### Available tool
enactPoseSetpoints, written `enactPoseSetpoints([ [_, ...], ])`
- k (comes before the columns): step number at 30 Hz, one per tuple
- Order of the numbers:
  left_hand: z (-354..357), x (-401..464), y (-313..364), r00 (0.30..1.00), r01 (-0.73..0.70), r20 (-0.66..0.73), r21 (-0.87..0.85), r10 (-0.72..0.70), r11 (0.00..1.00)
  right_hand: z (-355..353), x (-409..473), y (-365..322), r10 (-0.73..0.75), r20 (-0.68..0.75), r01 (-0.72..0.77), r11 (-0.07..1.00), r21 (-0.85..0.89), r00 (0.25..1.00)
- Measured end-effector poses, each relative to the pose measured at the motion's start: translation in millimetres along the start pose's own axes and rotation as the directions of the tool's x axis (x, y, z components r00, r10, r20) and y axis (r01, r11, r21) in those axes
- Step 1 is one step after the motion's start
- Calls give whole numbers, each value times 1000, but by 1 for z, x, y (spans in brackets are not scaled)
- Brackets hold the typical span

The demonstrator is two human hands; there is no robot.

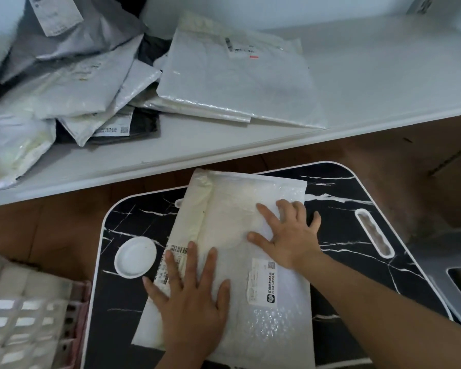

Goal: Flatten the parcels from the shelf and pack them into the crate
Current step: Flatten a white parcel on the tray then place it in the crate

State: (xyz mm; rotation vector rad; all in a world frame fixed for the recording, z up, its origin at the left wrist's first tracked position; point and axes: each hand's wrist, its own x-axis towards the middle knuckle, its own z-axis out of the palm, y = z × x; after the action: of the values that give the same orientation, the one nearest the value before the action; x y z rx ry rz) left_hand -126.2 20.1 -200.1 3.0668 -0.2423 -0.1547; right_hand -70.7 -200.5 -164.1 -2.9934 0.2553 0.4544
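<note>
Here, two hands, left hand (pixel 190 296) and right hand (pixel 288 235), press flat with spread fingers on one white parcel (pixel 240 262) lying on the marble-patterned bench (pixel 357 214), the crate (pixel 24 310) left of them.

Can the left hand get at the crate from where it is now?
Probably yes. The left hand presses flat on the parcel, and the crate sits just to its left with nothing between them.

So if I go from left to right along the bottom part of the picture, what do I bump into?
Crate → round white dish → left hand → right hand → handle slot in the black marble table.
</note>
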Motion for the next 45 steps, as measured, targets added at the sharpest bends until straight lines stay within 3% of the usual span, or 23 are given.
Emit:
enactPoseSetpoints([
  [3, -1, 2, 1, 1000, -2, -7, 16, 2, 1000, -7, 19, -8, -88, -111, 77, 992, -103, 990],
  [7, 2, 0, 1, 1000, -10, -24, 30, 10, 1000, 7, 30, -31, -78, -11, 78, 997, 28, 997],
  [15, -1, 3, 1, 1000, -6, 6, 8, 6, 1000, 3, 42, -24, -84, 35, 84, 996, 18, 996],
  [28, -12, 0, 3, 994, 10, 109, -9, -9, 1000, 48, -97, -2, -305, -46, 303, 952, -32, 951],
  [33, -28, 5, -1, 964, -15, 265, -74, 34, 997, 55, -133, 13, -274, 1, 274, 961, -44, 962],
  [36, -56, 12, -5, 954, 74, 299, -150, -26, 986, 36, -141, 9, -243, 193, 260, 963, -67, 951],
  [38, -75, 11, -12, 934, 294, 289, -289, -209, 911, 23, -145, -2, -201, 293, 233, 969, -79, 935],
  [40, -88, 8, -22, 887, 446, 345, -460, -308, 768, 17, -153, -16, -169, 308, 206, 974, -90, 936],
  [45, -125, -3, -42, 812, 548, 571, -675, -121, 494, 28, -188, -43, -211, 120, 222, 972, -80, 970],
])
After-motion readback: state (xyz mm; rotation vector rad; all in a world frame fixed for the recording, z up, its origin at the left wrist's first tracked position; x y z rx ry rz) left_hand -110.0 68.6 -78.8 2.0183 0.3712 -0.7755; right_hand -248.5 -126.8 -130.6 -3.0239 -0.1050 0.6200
